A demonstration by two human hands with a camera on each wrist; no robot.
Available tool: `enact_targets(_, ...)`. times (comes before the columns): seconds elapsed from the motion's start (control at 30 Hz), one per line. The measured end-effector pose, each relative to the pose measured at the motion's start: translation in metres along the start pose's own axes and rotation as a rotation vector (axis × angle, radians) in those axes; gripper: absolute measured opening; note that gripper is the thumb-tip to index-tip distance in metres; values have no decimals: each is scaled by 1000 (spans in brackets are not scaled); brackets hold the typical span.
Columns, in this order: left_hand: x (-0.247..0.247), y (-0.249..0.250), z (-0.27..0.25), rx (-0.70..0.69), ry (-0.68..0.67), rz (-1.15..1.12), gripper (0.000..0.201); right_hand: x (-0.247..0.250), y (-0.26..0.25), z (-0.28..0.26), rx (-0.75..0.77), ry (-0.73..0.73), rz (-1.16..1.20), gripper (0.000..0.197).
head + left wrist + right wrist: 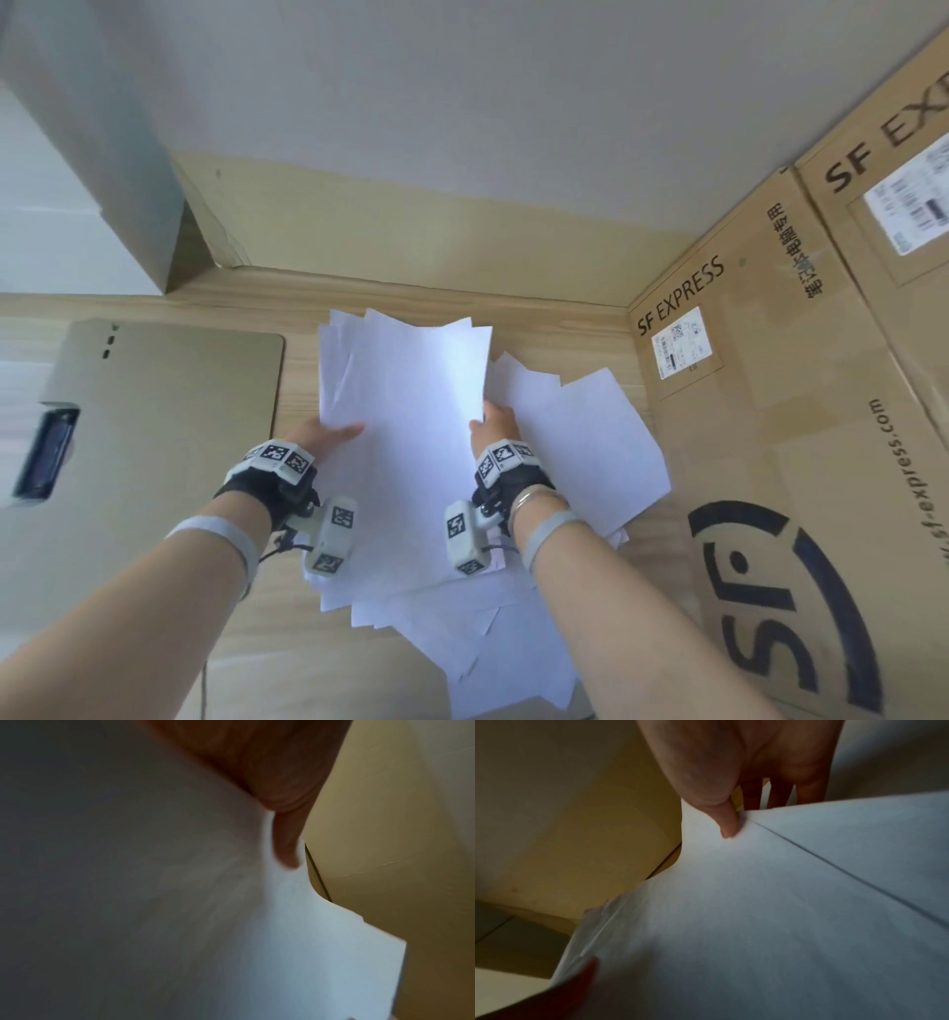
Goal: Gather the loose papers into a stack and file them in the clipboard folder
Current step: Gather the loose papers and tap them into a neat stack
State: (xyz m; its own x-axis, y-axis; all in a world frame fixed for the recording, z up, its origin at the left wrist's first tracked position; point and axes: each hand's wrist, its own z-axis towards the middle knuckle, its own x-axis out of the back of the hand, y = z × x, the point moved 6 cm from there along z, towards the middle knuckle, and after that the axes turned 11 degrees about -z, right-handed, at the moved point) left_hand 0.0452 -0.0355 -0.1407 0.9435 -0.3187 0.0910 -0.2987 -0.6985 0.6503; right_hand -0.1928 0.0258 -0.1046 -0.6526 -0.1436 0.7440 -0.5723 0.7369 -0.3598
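A bundle of white papers [411,411] is held up over the wooden table, its sheets fanned unevenly at the top. My left hand [328,434] grips the bundle's left edge, thumb on top [285,845]. My right hand [493,424] pinches the right edge, thumb pressed on the sheet [727,825] and fingers behind it. More loose papers [585,442] lie spread on the table to the right and underneath, toward me [493,647]. The tan clipboard folder [154,411] lies flat to the left, with a dark clip [46,452] at its left side.
Large SF Express cardboard boxes [770,411] wall in the right side. A grey-white box [92,154] stands at the back left. The wall runs along the back of the wooden table [298,642].
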Motion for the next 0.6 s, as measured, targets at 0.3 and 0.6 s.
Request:
enact_targets(0.3,12,66,-46,-261,-45,-193,12,59,-21,-29,201,115,682,45)
enact_targets(0.6,21,147,-104,-680,-105,-336,29,138,-73,-78,488,238,770,24)
